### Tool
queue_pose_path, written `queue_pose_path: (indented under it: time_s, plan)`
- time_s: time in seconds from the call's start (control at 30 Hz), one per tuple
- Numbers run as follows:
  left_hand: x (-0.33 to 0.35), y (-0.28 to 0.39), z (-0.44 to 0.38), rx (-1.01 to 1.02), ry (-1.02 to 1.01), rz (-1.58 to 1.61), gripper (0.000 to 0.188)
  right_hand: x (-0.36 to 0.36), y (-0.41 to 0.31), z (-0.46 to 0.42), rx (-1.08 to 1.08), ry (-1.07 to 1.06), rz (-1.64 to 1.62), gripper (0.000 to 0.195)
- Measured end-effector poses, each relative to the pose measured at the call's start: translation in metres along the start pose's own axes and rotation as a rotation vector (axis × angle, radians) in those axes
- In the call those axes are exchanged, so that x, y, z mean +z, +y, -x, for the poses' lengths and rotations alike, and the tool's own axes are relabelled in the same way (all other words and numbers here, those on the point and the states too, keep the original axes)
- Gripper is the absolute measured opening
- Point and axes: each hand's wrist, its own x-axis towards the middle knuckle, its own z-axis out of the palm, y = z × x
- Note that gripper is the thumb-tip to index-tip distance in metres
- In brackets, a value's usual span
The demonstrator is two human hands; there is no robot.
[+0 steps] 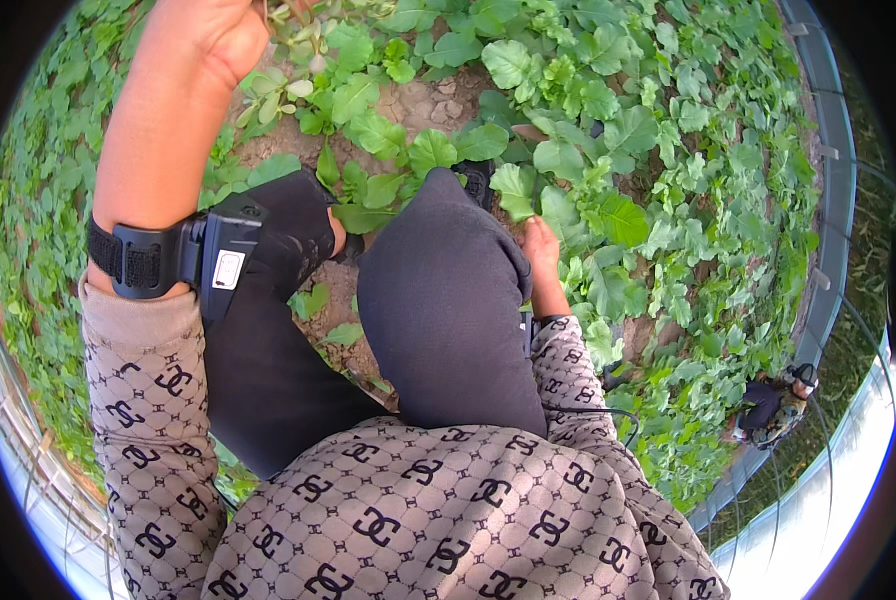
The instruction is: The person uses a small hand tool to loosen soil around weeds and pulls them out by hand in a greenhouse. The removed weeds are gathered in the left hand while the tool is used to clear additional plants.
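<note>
My left hand (227, 34) is raised at the top edge, with most of its fingers cut off by the frame. From it hangs a fleshy-leaved weed (269, 96) resembling purslane, its stems meeting the fingers. A black strapped device (227, 251) with a white label sits on my left wrist. Beside my bent knee (444, 277), my right hand (542, 244) is low among the leafy green plants (568, 157). Its fingertips meet the edge of a broad lobed leaf (518, 189); whether they grip anything cannot be made out.
Leafy plants spread over dry, cracked soil (425, 101). A dark shoe (478, 180) shows beyond my knee. A thin black cable (605, 411) runs by my right sleeve. Another person (774, 405) in a cap is at the right, near a curved blue-grey border strip (838, 187).
</note>
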Motion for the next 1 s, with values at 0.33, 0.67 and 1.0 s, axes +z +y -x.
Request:
queue_pose_path:
  time_s: [0.33,0.67,1.0]
  plan:
    - [-0.029,-0.009,-0.002,0.064,0.096,-0.008,0.009,0.042,-0.078,-0.045,0.555,-0.136,-1.076,0.022]
    - [-0.026,-0.008,0.003,0.145,0.046,-0.024,0.010,0.056,-0.017,-0.082,0.098,0.118,0.626,0.015]
    - [-0.044,-0.019,0.007,0.262,-0.082,-0.089,0.008,0.057,0.029,-0.116,-0.026,0.046,1.820,0.035]
